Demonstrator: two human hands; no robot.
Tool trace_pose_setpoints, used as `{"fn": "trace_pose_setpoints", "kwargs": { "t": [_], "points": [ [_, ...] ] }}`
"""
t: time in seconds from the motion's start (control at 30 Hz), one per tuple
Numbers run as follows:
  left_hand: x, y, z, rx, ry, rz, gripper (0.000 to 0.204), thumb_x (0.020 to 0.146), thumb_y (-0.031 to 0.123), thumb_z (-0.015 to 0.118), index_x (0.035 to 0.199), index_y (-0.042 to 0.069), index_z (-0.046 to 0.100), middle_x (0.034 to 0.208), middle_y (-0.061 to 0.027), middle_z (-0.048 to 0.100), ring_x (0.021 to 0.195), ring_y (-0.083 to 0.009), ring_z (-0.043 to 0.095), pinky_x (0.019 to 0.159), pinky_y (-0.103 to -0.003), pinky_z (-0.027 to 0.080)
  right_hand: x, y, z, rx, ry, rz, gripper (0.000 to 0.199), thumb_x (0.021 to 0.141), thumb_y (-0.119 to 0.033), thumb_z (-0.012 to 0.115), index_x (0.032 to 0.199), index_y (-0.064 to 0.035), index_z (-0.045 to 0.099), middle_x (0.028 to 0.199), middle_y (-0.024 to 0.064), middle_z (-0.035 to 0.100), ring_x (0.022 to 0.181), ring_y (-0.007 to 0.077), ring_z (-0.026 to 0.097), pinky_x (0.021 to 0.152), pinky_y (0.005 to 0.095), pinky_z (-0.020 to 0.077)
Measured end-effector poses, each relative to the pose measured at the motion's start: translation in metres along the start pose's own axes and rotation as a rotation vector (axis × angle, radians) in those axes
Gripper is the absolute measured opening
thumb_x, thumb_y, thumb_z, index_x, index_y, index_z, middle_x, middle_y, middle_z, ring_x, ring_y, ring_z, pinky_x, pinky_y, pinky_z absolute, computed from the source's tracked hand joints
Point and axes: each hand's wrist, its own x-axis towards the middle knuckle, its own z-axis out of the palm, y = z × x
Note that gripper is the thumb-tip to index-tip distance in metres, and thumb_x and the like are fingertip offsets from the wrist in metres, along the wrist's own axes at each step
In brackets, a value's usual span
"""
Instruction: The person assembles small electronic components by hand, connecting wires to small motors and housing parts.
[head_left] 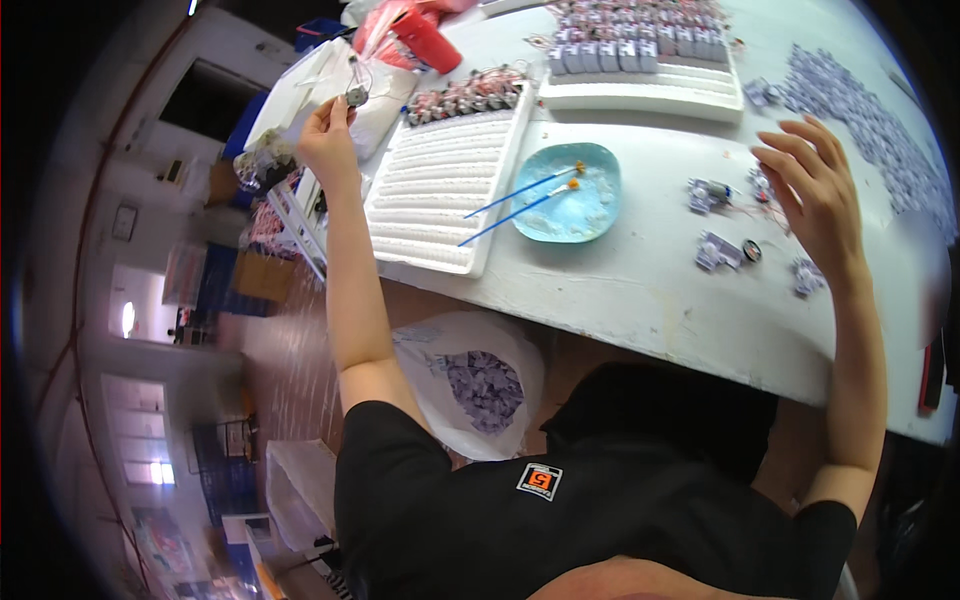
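My left hand (328,148) is raised over the far left of the table. Its fingertips pinch a small motor (357,97) with thin wires rising from it. My right hand (822,190) hovers at the right with fingers spread, holding nothing that I can see. Beside its fingertips lies a small part with red wires (761,184), partly hidden by the hand. Close by rest a grey housing with a motor (708,195) and another grey housing with a round dark piece (720,252). A further small grey housing (806,276) is below the hand.
A ridged white foam tray (430,190) carries wired motors along its far end. Two blue-handled brushes (530,208) lie across a light blue bowl (590,225). Farther back, another foam tray (640,95) holds rows of grey housings. Loose grey pieces (850,120) are heaped at right.
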Motion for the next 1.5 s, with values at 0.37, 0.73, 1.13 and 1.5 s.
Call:
{"fn": "trace_pose_setpoints", "kwargs": {
  "t": [0.37, 0.73, 1.13, 1.5],
  "points": [
    [-0.22, 0.171, 0.15, -0.523, -0.84, 0.15, 0.014, 0.097, -0.002, 0.063, 0.11, -0.007, 0.066, 0.11, -0.0145, 0.072, 0.103, -0.0171, 0.067, 0.095, -0.028, 0.052, 0.007, -0.017, -0.007, 1.67, -0.276, 0.853, 0.053, 0.104, -0.044, 0.052, 0.132, 0.0004, 0.06, 0.112, 0.0136, 0.07, 0.105, 0.0235, 0.069, 0.099, 0.0363, 0.0529],
    [-0.299, 0.18, 0.187, -0.396, -0.723, 0.218, 0.012, 0.094, 0.003, 0.068, 0.104, -0.003, 0.07, 0.103, -0.0103, 0.072, 0.096, -0.0146, 0.069, 0.084, -0.028, 0.054, -0.086, -0.004, -0.066, 0.912, 0.002, 0.849, 0.031, 0.1, -0.02, 0.065, 0.123, -0.0002, 0.068, 0.108, 0.0074, 0.073, 0.099, 0.0128, 0.068, 0.089, 0.0253, 0.0536],
    [-0.362, 0.202, 0.2, -0.624, -0.879, -0.502, 0.016, 0.096, 0.004, 0.066, 0.107, -0.008, 0.068, 0.097, -0.0153, 0.072, 0.091, -0.022, 0.073, 0.089, -0.034, 0.06, -0.144, -0.001, -0.1, -0.259, -0.11, 0.777, 0.028, 0.09, -0.022, 0.073, 0.115, -0.01, 0.074, 0.111, 0.0099, 0.072, 0.104, 0.0267, 0.064, 0.095, 0.0363, 0.0488],
    [-0.387, 0.198, 0.182, -0.637, -0.814, -0.295, 0.014, 0.097, 0.0, 0.063, 0.109, -0.007, 0.065, 0.101, -0.0157, 0.073, 0.096, -0.0202, 0.072, 0.091, -0.032, 0.058, -0.113, -0.055, -0.09, 0.748, -0.195, 0.931, 0.03, 0.086, -0.025, 0.079, 0.112, -0.0091, 0.077, 0.103, 0.0093, 0.072, 0.101, 0.0173, 0.065, 0.089, 0.0296, 0.0491]
  ]
}}
